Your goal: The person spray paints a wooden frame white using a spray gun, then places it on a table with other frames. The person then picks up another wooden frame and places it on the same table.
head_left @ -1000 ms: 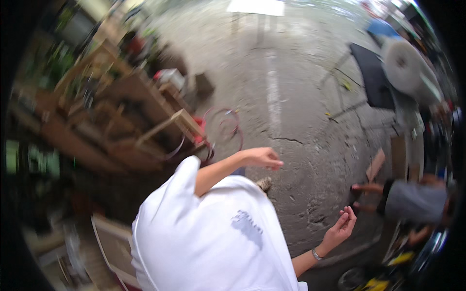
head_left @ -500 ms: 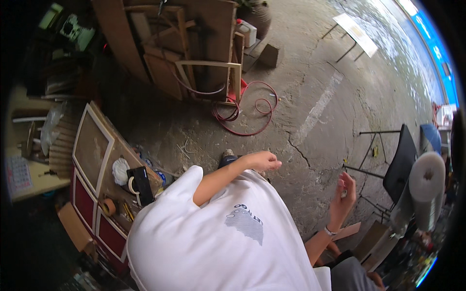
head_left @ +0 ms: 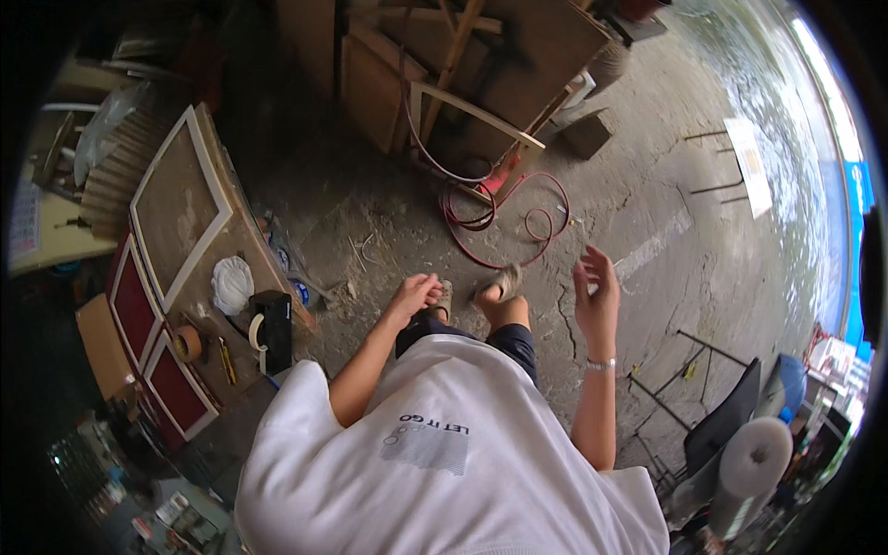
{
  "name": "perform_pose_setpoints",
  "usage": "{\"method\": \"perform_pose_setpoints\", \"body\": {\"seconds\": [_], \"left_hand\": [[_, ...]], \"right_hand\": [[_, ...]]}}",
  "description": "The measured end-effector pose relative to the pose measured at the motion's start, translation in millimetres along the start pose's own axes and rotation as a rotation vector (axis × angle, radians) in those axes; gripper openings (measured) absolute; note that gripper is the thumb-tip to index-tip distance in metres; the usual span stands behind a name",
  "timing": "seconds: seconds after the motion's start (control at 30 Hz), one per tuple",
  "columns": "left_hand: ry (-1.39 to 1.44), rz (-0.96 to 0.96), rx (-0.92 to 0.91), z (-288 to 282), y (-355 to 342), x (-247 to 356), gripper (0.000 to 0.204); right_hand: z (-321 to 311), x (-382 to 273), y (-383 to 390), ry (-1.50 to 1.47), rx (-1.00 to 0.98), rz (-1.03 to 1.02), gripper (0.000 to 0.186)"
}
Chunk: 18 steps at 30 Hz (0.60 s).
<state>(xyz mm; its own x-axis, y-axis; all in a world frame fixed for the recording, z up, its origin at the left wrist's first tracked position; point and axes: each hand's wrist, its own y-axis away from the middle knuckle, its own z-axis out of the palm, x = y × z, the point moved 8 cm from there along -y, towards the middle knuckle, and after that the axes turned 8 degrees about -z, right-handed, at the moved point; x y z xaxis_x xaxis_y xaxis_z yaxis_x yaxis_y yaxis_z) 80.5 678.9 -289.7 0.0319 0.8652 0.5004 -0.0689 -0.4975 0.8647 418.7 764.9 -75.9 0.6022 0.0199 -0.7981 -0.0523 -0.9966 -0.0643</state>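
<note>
My left hand [head_left: 416, 296] hangs in front of my body above the floor, fingers loosely bent, nothing visible in it. To its right, my right hand [head_left: 598, 285] is raised with its fingers partly spread and no object showing in it. A bracelet [head_left: 601, 364] circles my right wrist. Neither hand touches anything. Beyond my hands, a dark red hose [head_left: 474, 222] lies in loops on the concrete floor. Both my feet show below me, one shoe [head_left: 504, 281] ahead of the other.
Left stands a workbench [head_left: 227, 347] with pale frames [head_left: 208, 250], a tape roll [head_left: 188, 343], a yellow cutter [head_left: 227, 361] and a black tape dispenser [head_left: 275, 328]. Wooden panels [head_left: 546, 55] lean ahead. A black chair [head_left: 721, 416] and a bubble wrap roll [head_left: 758, 453] stand right.
My view has swung right, and both feet now show. My left arm has come back from across my body; my right hand has moved forward. A person seen at the lower right is out of view.
</note>
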Motion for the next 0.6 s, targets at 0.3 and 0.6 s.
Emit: {"method": "perform_pose_setpoints", "body": {"seconds": [0.3, 0.6], "left_hand": [[0.194, -0.108, 0.572, -68.5, 38.0, -122.5, 0.041], [0.478, -0.725, 0.619, 108.1, 158.6, -276.0, 0.041]], "right_hand": [[224.4, 145.9, -258.6, 0.130, -0.268, -0.271, 0.047], [428.5, 289.3, -349.2, 0.662, -0.816, -0.525, 0.039]]}}
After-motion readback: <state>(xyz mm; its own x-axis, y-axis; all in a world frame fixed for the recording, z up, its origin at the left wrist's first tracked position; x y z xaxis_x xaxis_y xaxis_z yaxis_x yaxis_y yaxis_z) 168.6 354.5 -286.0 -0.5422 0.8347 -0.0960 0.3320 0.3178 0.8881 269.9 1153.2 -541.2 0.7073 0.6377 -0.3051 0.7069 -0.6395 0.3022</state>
